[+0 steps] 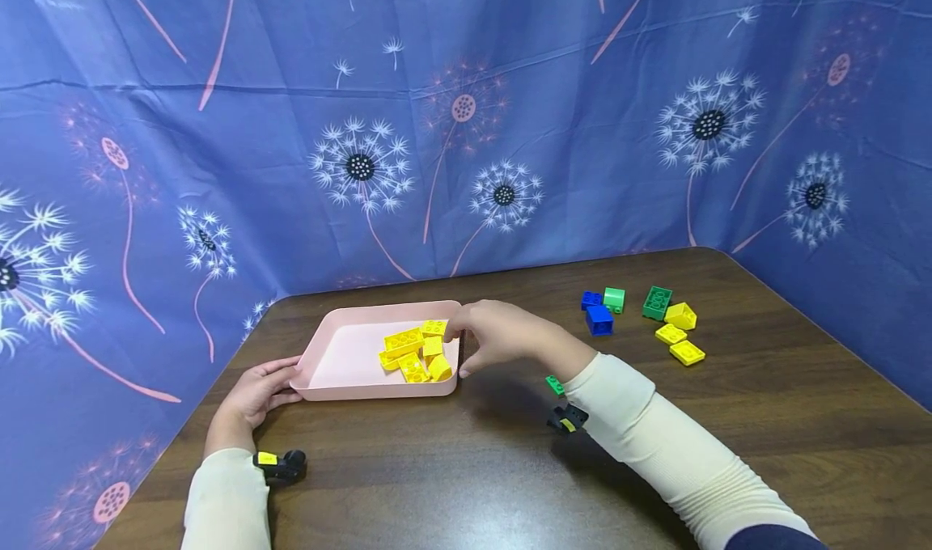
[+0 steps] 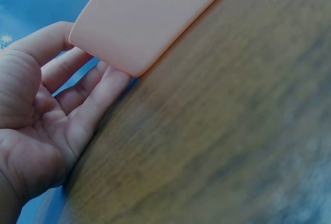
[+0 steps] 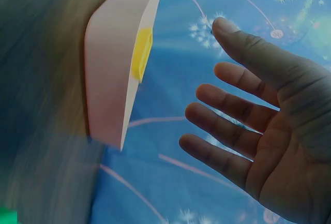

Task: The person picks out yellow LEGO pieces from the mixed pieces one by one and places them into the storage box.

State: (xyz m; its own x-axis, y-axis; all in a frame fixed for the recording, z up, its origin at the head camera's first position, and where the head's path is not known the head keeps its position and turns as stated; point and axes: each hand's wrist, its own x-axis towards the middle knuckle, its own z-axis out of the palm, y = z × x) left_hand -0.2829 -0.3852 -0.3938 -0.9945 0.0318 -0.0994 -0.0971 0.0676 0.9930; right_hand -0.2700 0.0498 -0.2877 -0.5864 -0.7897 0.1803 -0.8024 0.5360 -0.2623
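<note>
Head view: a shallow pink plastic tray (image 1: 342, 354) is seen on the dark wooden desk (image 1: 466, 477), toward its back left, with a heap of yellow plastic building bricks (image 1: 418, 349) piled in its right half. The tray's near-left corner is touched by the left hand (image 1: 255, 395), fingers relaxed and laid along the rim. The right hand (image 1: 495, 336) is held over the tray's right edge, fingers loosely spread, nothing gripped. Well apart to the right, blue, green and yellow loose bricks (image 1: 641, 319) are scattered on the desk. Left wrist view: the tray corner (image 2: 139, 22) is rested against straight fingers (image 2: 98, 97), thumb on the rim. Right wrist view: the right hand's fingers (image 3: 232, 105) are shown apart and empty, beside the tray wall (image 3: 111, 79), one yellow brick (image 3: 142, 53) visible over the rim.
</note>
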